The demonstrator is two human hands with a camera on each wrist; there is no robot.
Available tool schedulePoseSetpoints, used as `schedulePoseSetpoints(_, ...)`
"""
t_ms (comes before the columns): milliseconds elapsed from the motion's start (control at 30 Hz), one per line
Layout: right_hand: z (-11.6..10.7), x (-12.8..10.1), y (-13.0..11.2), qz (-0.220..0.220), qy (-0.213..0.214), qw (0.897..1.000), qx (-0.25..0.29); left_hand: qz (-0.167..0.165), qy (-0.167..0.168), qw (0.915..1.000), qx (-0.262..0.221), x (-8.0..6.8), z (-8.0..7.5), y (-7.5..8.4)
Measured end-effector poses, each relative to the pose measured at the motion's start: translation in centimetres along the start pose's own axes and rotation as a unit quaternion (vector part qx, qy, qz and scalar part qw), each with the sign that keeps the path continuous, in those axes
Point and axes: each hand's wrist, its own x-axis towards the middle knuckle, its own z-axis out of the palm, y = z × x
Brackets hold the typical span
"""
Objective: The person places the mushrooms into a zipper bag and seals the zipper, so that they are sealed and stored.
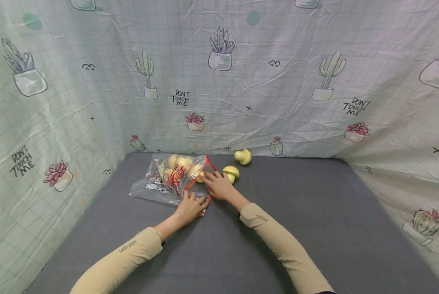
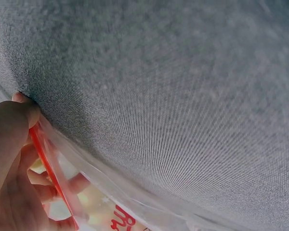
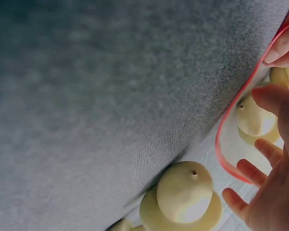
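A clear plastic zip bag [image 1: 160, 185] with a red-edged mouth lies on the grey table, several toy mushrooms inside. My left hand [image 1: 190, 209] pinches the near side of its red edge [image 2: 44, 161], thumb outside and fingers at the opening. At the mouth is my right hand [image 1: 219, 187], fingers spread; the right wrist view has it beside a mushroom [image 3: 255, 115] just within the opening. Whether the fingertips touch that mushroom I cannot tell. Just past the right hand sits another mushroom [image 1: 231, 173], outside the bag; it also shows as a pale mushroom [image 3: 185, 192] in the right wrist view.
Farther back, near the curtain, a yellow mushroom [image 1: 243, 157] lies on its side. A curtain printed with cacti [image 1: 219, 102] encloses the back and sides of the grey tabletop [image 1: 296, 196].
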Motion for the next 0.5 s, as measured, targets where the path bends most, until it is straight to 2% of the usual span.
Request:
schedulePoseSetpoints(267,-0.8,-1.4,0.9,-0.007,0.058,0.998,0.038,0.004,0.011,0.9999,0.002,0.0,0.1,0.0)
schedulePoseSetpoints(500,-0.9,-2.5,2.6,0.004,0.093,0.991,0.096,0.007,-0.008,0.9999,-0.007,0.1,0.1,0.1)
